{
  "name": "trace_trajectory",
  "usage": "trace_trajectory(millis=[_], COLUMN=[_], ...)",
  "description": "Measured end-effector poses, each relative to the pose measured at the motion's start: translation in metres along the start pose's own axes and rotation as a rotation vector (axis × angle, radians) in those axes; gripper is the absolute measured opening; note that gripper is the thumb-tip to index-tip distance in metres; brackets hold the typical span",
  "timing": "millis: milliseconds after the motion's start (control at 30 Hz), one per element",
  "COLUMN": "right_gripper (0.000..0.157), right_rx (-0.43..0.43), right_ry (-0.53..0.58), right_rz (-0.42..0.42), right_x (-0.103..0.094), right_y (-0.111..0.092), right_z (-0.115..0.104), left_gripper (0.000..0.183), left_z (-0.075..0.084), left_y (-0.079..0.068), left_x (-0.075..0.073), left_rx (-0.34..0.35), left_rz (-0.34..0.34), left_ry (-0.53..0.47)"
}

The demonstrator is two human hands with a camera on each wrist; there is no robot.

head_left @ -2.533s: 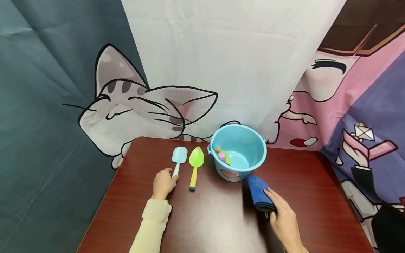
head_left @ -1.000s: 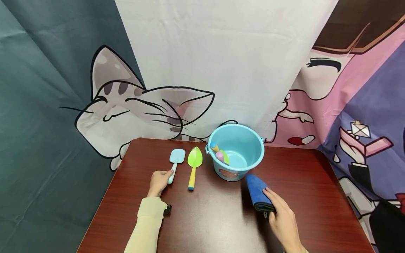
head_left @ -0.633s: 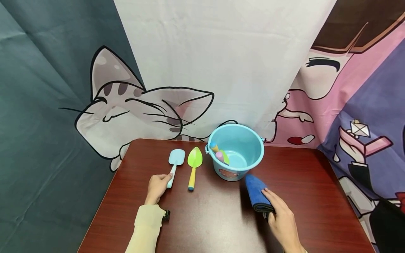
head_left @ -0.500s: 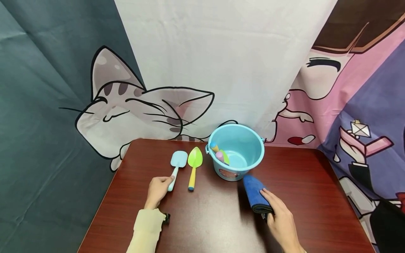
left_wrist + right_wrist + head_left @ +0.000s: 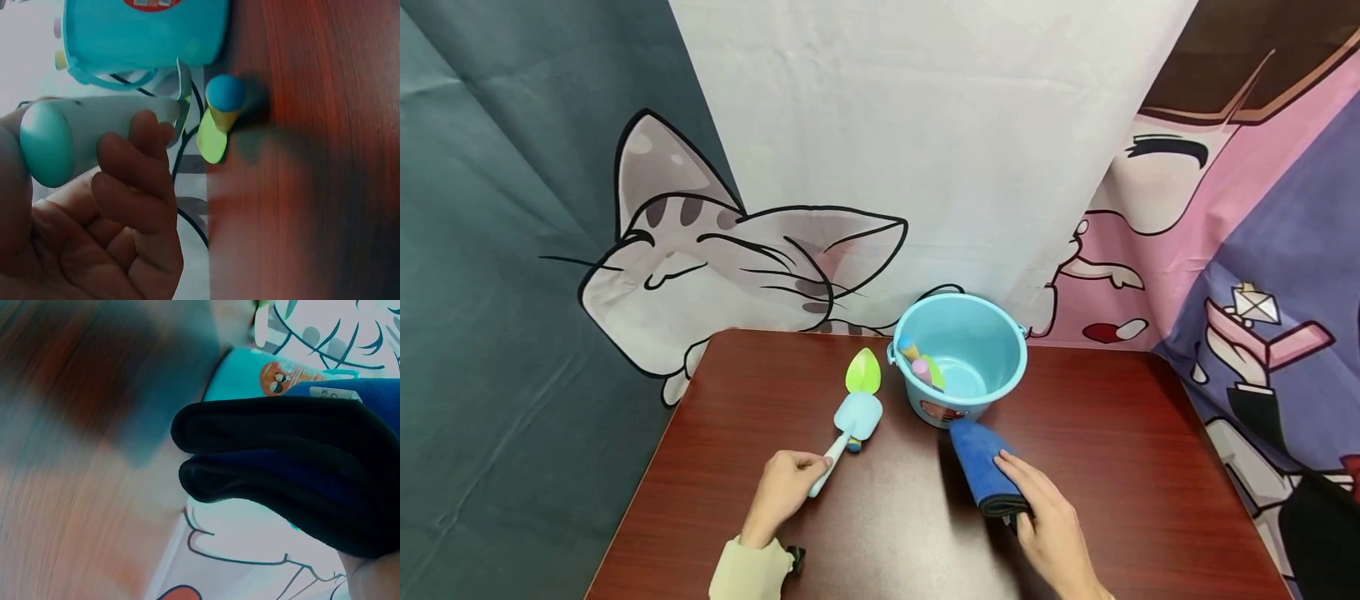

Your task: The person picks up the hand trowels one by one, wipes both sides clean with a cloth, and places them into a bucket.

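My left hand [image 5: 784, 490] pinches the handle of a light blue toy shovel [image 5: 859, 415], held above the table. In the left wrist view the shovel's rounded handle end [image 5: 47, 144] lies close to the camera. Part of a green toy trowel [image 5: 863, 372] with a yellow, blue-tipped handle is hidden behind the shovel in the head view. On the right, my right hand [image 5: 1048, 529] grips a folded blue cloth [image 5: 985, 467] with black edging, just in front of the bucket. Its folded layers [image 5: 281, 425] fill much of the right wrist view.
A light blue bucket [image 5: 955, 325] stands near the table's back edge with small toys inside, among them a pink-ended piece [image 5: 921, 371]. The reddish-brown table [image 5: 1150, 467] meets a cartoon-printed backdrop [image 5: 955, 167] behind.
My left hand has taken hold of the shovel, first touching its handle, then brought it right and nearer, over the trowel. The right hand with the cloth has shifted slightly left.
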State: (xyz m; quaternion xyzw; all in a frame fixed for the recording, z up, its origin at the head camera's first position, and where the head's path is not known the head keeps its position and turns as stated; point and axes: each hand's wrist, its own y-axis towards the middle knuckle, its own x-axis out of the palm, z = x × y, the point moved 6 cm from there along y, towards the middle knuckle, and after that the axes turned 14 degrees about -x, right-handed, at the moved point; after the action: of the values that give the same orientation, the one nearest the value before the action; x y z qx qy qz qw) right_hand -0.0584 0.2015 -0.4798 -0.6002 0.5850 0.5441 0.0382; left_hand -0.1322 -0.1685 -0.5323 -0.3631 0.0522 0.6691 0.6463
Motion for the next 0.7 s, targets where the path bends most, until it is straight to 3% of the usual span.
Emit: trace_trajectory(millis=[233,400,700], right_gripper=[0.08,0.075,0.066], right_rx=[-0.072,-0.167,-0.301], right_ry=[0.062,0.06,0.106], right_rz=[0.006,0.068,0.102], right_x=[0.005,0.007,0.019], right_y=[0.007,0.015,0.021], right_z=[-0.011,-0.024,-0.04], left_gripper=[0.015,0.012,0.014], left_z=[0.009,0.019,0.033], left_y=[-0.018,-0.029,-0.044], left_x=[0.012,0.026,0.055], left_rx=[0.1,0.177,0.276], left_rz=[-0.137,-0.236,-0.322], left_ry=[0.04,0.06,0.08])
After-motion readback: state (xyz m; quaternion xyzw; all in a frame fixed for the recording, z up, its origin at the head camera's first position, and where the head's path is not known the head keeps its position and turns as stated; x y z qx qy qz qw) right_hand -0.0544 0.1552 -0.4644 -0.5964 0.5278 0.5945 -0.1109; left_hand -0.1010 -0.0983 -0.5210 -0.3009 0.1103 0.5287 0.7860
